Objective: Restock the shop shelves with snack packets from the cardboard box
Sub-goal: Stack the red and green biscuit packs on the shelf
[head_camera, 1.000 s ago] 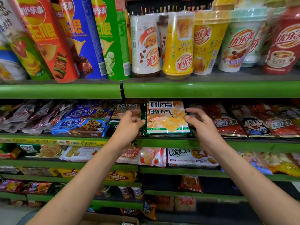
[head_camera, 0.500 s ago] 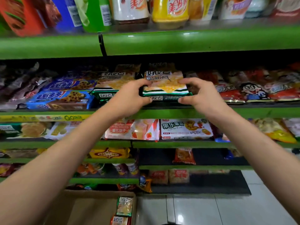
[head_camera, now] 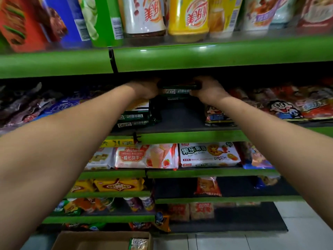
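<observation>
Both my hands reach deep into the second shelf (head_camera: 189,137), under the green lip of the shelf above. My left hand (head_camera: 144,89) grips the left end of a green-edged snack packet (head_camera: 177,91) and my right hand (head_camera: 209,90) grips its right end. The packet sits far back on a stack, only its front edge showing. More packets of the same kind (head_camera: 134,118) are stacked just left of it. The cardboard box (head_camera: 100,240) stands on the floor at the bottom, with one such packet (head_camera: 138,244) in it.
Red cartoon-face packets (head_camera: 281,107) lie right of my hands, dark and blue packets (head_camera: 36,105) to the left. Drink cups and crisp tubes (head_camera: 144,17) fill the top shelf. Wafer and biscuit packs (head_camera: 146,156) sit on the shelf below. White floor tiles (head_camera: 270,240) show bottom right.
Both hands have pushed the green-edged packet from the shelf's front edge to the back of the shelf. The view has tilted further down.
</observation>
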A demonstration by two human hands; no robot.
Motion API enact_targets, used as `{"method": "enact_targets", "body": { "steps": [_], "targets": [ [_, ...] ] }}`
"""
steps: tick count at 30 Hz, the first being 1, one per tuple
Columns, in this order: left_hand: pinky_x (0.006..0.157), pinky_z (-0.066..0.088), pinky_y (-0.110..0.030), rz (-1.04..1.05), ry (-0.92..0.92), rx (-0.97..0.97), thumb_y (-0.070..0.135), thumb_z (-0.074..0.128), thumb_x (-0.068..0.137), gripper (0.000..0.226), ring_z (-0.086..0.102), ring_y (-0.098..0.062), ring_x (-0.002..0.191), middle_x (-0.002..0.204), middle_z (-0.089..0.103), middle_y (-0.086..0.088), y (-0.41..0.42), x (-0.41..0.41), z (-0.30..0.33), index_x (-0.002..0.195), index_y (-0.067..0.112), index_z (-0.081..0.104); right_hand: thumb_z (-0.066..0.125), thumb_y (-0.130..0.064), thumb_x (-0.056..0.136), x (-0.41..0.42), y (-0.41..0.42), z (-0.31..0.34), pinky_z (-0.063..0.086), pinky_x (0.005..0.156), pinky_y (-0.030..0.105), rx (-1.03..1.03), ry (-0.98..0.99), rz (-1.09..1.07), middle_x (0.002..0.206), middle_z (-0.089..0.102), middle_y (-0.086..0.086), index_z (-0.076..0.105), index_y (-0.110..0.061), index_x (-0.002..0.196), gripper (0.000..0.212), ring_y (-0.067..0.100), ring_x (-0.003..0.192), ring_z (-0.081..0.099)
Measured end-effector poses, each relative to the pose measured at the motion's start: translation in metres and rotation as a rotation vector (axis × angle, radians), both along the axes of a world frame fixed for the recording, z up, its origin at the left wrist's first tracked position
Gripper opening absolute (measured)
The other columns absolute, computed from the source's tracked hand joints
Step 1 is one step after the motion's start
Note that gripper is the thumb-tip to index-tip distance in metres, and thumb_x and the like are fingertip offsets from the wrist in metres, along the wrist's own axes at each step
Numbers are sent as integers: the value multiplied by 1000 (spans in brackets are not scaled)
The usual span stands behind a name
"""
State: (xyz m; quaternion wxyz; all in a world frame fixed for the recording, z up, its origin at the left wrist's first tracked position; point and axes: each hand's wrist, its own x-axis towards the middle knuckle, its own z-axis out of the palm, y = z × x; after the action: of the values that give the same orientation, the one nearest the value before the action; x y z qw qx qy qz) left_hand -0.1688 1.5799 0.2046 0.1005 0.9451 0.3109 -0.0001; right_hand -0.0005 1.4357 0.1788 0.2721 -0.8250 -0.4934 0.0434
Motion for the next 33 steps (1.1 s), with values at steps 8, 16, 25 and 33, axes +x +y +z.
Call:
{"method": "enact_targets", "body": {
  "steps": [8,16,25,33],
  "targets": [
    [116,31,-39,102,-50,21,54,51,98,71,36,-33,145,160,35,-10,28,15,-19,157,20,29,51,-43,101,11,16,-13,42,107,46,-178,-173,-86,148,49,16,43,-16,148,54,36,132,49],
    [116,28,-39,132,-61,-10,44,49,103,66,33,-33,146,161,32,-15,32,35,-22,156,11,29,48,-47,101,20,31,-8,41,109,46,-241,-140,-200,148,48,16,47,-16,144,54,37,134,48],
    [116,30,-38,135,-107,-80,38,49,104,58,38,-30,141,160,33,-12,17,22,-10,151,7,38,42,-51,102,14,25,-11,37,112,48,-254,-155,-221,153,42,16,41,-13,148,60,38,139,41],
    [108,40,-37,210,-161,82,54,35,104,56,48,-35,135,152,48,-12,11,-59,-5,145,21,52,52,-28,97,-44,0,-22,36,110,39,-32,-323,-64,149,46,13,58,-7,133,42,38,133,41]
  ]
}}
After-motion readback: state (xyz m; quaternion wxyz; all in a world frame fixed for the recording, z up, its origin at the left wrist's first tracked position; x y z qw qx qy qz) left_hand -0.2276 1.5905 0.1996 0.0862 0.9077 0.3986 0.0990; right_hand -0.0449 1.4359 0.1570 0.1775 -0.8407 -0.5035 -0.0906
